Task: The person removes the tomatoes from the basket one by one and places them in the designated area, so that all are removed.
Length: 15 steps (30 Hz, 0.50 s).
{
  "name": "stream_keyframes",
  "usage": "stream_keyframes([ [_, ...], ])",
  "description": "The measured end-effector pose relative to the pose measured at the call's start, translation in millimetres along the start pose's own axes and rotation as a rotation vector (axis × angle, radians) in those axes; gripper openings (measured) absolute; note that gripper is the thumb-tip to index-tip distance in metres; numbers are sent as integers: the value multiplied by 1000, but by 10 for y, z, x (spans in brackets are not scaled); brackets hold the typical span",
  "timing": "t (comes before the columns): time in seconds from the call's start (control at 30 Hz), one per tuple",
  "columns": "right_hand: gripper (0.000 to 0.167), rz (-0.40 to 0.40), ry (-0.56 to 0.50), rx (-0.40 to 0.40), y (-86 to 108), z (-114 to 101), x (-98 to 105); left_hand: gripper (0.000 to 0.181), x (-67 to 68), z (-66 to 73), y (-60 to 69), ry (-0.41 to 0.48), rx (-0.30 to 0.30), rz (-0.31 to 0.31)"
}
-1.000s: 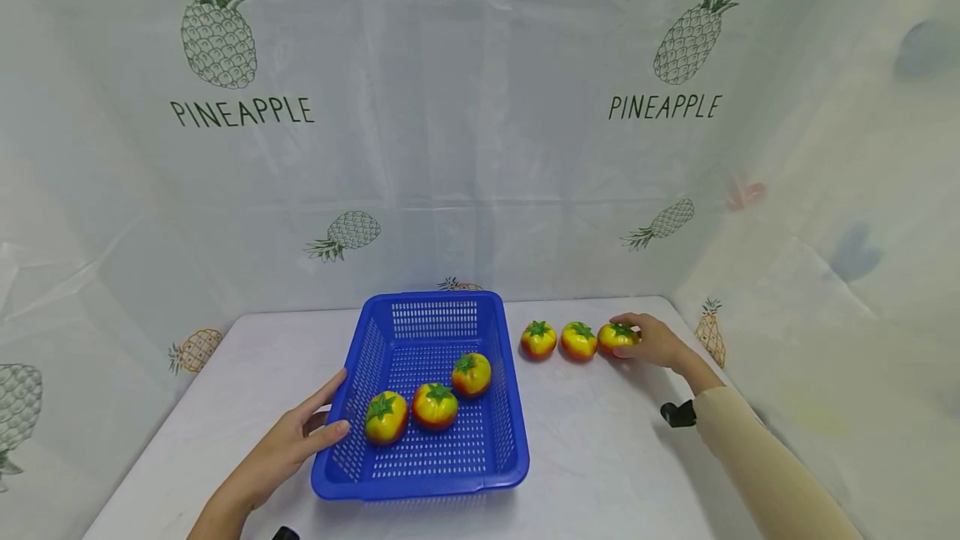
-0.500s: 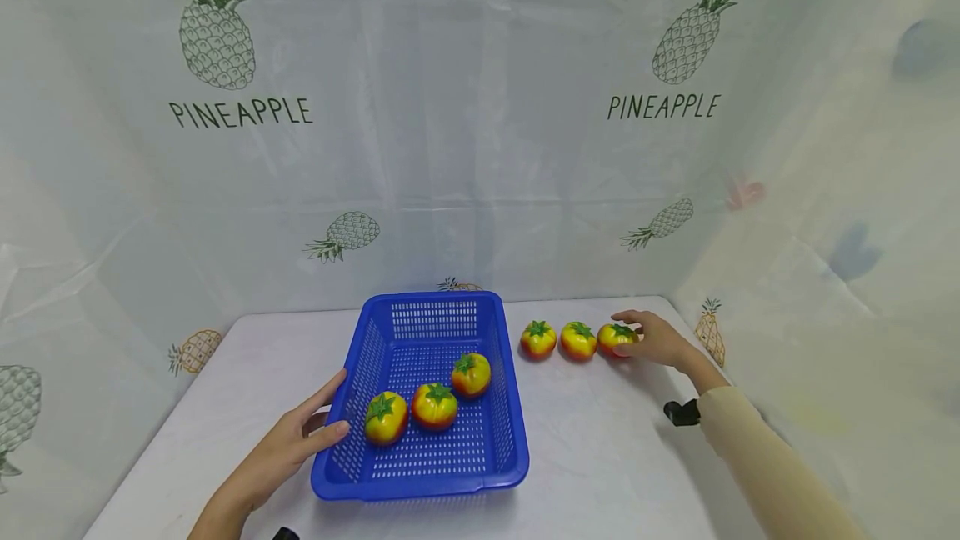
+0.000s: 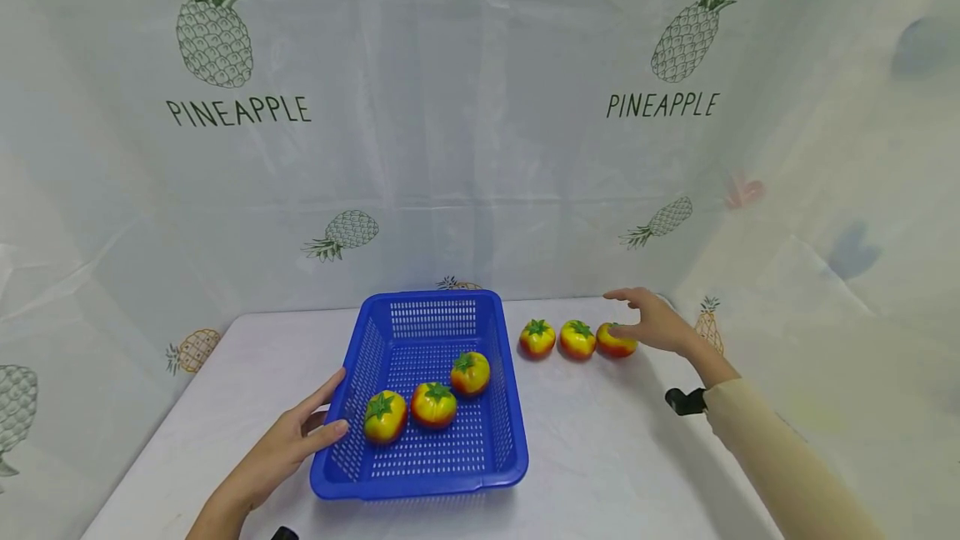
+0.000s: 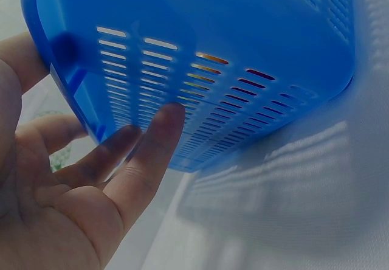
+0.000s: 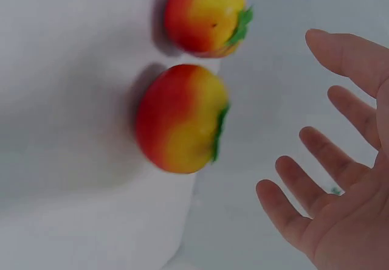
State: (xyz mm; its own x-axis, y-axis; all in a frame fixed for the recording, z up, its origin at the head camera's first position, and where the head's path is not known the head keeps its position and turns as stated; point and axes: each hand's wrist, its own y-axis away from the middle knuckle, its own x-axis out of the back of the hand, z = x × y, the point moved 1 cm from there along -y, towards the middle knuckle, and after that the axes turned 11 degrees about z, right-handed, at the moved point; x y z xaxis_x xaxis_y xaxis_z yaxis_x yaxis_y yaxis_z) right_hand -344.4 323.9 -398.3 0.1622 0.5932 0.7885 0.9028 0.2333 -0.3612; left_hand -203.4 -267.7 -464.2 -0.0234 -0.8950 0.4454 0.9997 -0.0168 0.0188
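The right hand (image 3: 654,325) hovered with its fingers spread wide, holding nothing, just apart from the rightmost tomato-like fruit (image 3: 618,347), which stood on the table (image 3: 585,440). A sound grip probably called for thumb and fingers on opposite sides, low round the belly, without nudging the middle fruit (image 3: 577,342) just beside it. The left hand (image 3: 288,440) gripped the blue basket (image 3: 420,488) by its left wall, a sensible way to keep it steady. The rightmost fruit looked squat and smooth, yellow blending into red, topped by a green leafy cap.
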Motion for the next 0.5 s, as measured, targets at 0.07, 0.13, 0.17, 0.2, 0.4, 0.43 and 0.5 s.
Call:
stream_keyframes([
  [0.07, 61, 9, 11, 18, -18, -117, 33, 84, 2, -3, -7, 3, 1, 0],
  [0.13, 61, 15, 19, 32, -39, -237, 62, 83, 3, -5, -10, 6, 2, -1],
  [0.17, 61, 17, 10, 41, -48, -304, 74, 83, 5, -4, -10, 7, 1, -2],
  [0.2, 61, 19, 4, 54, -60, -368, 81, 82, 6, -4, -8, 7, 1, -4],
  [0.4, 61, 14, -39, 114, -173, -717, 41, 81, 13, -4, 6, 4, -11, -13],
  [0.43, 61, 10, -44, 114, -195, -772, 23, 81, 12, -4, 5, 4, -12, -14],
  [0.5, 62, -1, -61, 115, -236, -884, -24, 81, 10, -7, 1, 2, -11, -15],
])
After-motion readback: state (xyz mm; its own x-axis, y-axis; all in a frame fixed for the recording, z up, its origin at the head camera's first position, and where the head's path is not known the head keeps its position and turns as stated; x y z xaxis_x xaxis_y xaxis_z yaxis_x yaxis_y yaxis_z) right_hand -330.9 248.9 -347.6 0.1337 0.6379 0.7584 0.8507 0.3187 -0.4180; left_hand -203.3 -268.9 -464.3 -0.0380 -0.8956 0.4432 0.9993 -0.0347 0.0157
